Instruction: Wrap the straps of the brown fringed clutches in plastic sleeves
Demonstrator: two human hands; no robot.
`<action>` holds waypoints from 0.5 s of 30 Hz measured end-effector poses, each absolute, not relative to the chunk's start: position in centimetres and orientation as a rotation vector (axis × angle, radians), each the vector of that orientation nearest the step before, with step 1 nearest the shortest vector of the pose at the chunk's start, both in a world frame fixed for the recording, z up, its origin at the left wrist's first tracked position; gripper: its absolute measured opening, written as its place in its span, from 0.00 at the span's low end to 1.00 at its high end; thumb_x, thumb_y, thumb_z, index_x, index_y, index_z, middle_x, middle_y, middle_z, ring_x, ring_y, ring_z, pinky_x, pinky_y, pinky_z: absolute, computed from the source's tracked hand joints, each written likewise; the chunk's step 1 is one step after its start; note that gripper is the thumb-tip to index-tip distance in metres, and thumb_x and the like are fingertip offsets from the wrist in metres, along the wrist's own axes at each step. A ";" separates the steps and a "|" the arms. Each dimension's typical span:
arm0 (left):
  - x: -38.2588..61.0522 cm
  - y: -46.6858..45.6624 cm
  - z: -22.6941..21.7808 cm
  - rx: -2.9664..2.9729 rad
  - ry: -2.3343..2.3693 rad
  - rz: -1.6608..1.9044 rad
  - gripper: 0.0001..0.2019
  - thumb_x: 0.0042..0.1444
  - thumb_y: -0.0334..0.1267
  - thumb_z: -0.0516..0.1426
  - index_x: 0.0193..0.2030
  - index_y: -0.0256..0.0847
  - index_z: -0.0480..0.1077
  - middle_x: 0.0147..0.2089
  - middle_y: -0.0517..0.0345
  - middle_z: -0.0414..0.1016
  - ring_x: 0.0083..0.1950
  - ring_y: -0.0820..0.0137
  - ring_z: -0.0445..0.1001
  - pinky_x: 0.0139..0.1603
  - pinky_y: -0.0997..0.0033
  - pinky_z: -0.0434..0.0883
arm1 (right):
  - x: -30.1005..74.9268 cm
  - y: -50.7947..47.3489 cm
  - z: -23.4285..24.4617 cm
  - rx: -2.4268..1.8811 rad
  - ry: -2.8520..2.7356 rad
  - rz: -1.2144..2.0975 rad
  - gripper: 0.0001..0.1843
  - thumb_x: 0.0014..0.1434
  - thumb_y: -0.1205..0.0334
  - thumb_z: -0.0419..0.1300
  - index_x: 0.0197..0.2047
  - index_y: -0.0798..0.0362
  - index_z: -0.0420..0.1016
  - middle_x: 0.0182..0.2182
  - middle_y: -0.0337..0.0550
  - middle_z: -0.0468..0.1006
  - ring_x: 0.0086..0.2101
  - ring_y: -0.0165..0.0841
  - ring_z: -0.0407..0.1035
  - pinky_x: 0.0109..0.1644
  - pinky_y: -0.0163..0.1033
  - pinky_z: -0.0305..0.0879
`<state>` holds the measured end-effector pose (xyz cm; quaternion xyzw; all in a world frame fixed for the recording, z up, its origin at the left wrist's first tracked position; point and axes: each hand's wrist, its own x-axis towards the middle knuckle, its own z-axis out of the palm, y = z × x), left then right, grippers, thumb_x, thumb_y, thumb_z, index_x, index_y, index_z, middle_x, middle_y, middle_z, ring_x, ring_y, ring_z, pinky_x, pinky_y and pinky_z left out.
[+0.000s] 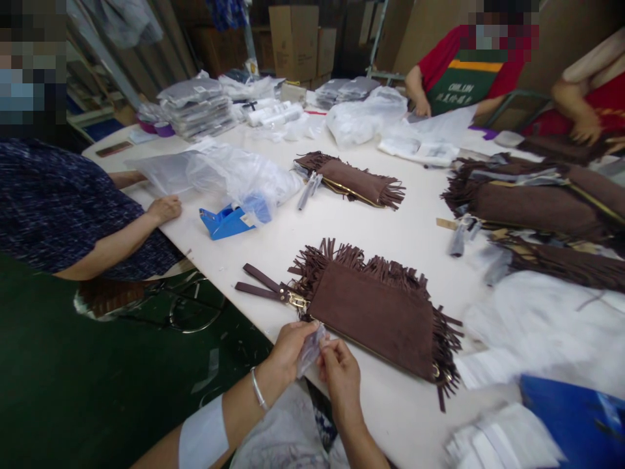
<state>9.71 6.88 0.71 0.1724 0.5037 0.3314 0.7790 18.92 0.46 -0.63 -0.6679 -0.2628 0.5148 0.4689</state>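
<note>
A brown fringed bag (375, 312) lies flat on the white table right in front of me, its gold zipper along the near edge. From its left end stick out a brown strap (261, 281) and a gold clasp (297, 299). Just below that corner, my left hand (291, 345) pinches a small clear plastic bag (311, 350). My right hand (339, 371) has its fingers closed on the same plastic from the other side. What the plastic wraps, if anything, I cannot make out.
Another fringed bag (356, 182) lies farther back, with more brown bags (532, 202) piled at right. A blue tape dispenser (227, 221) sits at left, near a person's hand (165, 210). White sheets (508, 436) and a blue box (576, 417) are at near right. Co-workers stand across the table.
</note>
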 end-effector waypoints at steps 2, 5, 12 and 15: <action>9.9 7.1 0.7 0.360 1.117 0.677 0.11 0.45 0.39 0.65 0.28 0.31 0.73 0.28 0.47 0.76 0.27 0.68 0.74 0.27 0.73 0.69 | 19.0 0.2 -0.7 -1.635 -0.649 1.268 0.20 0.57 0.44 0.55 0.25 0.51 0.63 0.17 0.32 0.65 0.18 0.27 0.57 0.23 0.32 0.54; 10.1 7.2 1.0 0.388 1.199 0.651 0.10 0.42 0.37 0.65 0.27 0.31 0.73 0.27 0.48 0.76 0.26 0.66 0.74 0.25 0.72 0.68 | 19.3 0.0 -0.9 -1.634 -0.639 1.256 0.19 0.57 0.44 0.56 0.26 0.51 0.64 0.17 0.32 0.66 0.18 0.27 0.57 0.23 0.31 0.54; 11.2 6.7 2.1 0.472 1.338 0.730 0.14 0.42 0.44 0.66 0.25 0.34 0.70 0.23 0.54 0.73 0.22 0.69 0.71 0.23 0.72 0.64 | 20.1 0.6 -0.9 -1.657 -0.687 1.188 0.16 0.56 0.48 0.57 0.27 0.52 0.67 0.18 0.34 0.68 0.18 0.28 0.59 0.23 0.32 0.56; 11.3 6.1 2.0 0.507 1.356 0.804 0.19 0.43 0.51 0.66 0.27 0.35 0.70 0.23 0.55 0.73 0.22 0.71 0.70 0.24 0.73 0.63 | 20.3 1.0 -0.7 -1.699 -0.713 1.145 0.17 0.56 0.47 0.56 0.26 0.52 0.67 0.18 0.34 0.68 0.19 0.28 0.60 0.22 0.31 0.56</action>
